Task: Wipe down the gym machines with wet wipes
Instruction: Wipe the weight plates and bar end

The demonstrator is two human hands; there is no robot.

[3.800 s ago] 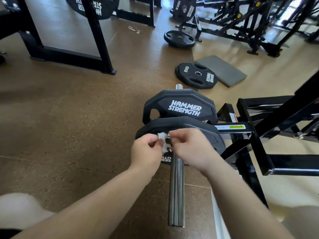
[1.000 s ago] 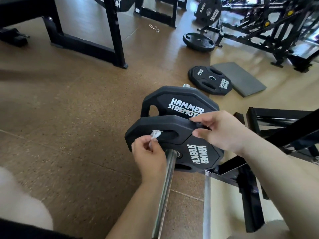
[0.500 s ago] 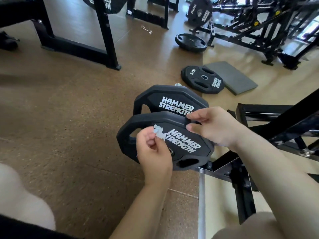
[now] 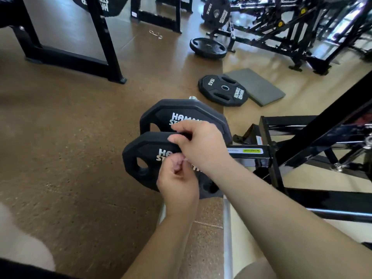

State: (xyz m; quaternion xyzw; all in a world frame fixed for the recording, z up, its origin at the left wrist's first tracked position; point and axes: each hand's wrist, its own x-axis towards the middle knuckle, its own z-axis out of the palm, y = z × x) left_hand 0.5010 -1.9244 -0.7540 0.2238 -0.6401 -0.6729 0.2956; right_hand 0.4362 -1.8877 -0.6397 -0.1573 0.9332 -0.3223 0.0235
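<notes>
Both hands work close together at mid-view: the left hand (image 4: 178,182) has its fingers curled and pinches a small white wet wipe (image 4: 184,160), of which only a thin scrap shows between thumb and fingertips. The wipe lies against the face of the near black, many-sided, rubber-coated weight plate (image 4: 141,160), just at its white "HAMMER STRENGTH" lettering. The right hand (image 4: 203,147) curls its fingers over this near plate's rim at twelve o'clock and grips it.

The plate stands on edge, its face turned toward the person, on a chrome steel sleeve (image 4: 192,97) whose long axis runs from six to twelve o'clock, away from the body. The unwiped face and an oval grip hole lie at nine o'clock from the wipe. The left hand is nearer and carries the wipe, so the stroke is probably its job, while the right keeps the plate from turning.

A second matching black plate (image 4: 181,111) stands just behind. At three o'clock is the glossy black steel machine frame (image 4: 269,141). At one o'clock a loose black 15 kg plate (image 4: 223,89) lies flat on the brown speckled floor (image 4: 70,148), beside a grey foam mat (image 4: 257,85).
</notes>
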